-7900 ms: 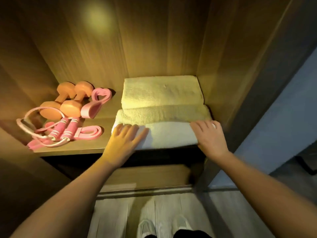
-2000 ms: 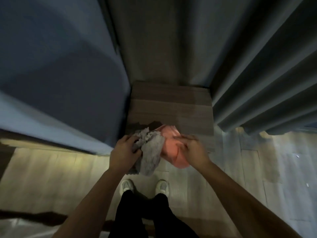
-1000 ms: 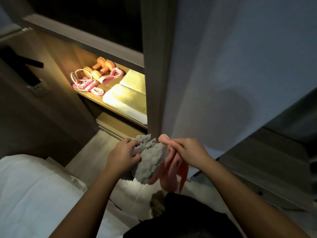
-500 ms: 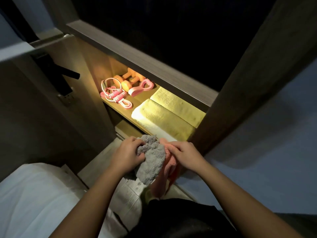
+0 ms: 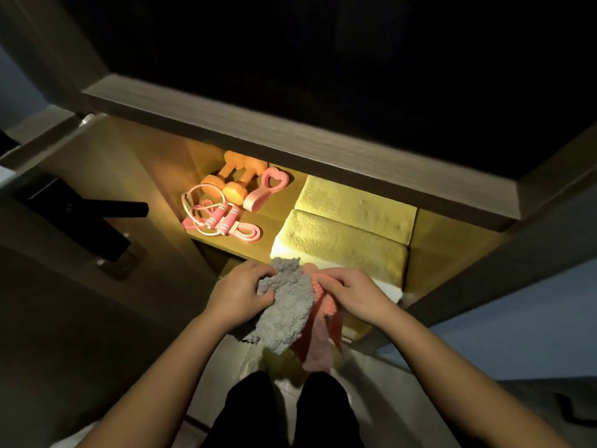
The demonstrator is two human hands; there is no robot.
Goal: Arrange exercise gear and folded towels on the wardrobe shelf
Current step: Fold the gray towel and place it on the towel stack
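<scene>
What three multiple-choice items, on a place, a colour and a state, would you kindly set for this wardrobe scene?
1. Where do the two orange dumbbells lie on the lit wooden shelf? A in the middle; B left of the folded yellow towels; C at the right end.
2. What colour is the fluffy cloth that the left hand grips? A green; B blue; C grey.
3. What is the right hand doing? A pinching a pink cloth; B pressing the shelf; C hanging empty.
Answers: 1 B, the towels lie to their right; 2 C, its pile looks grey; 3 A, fingers curl round pink fabric.
</scene>
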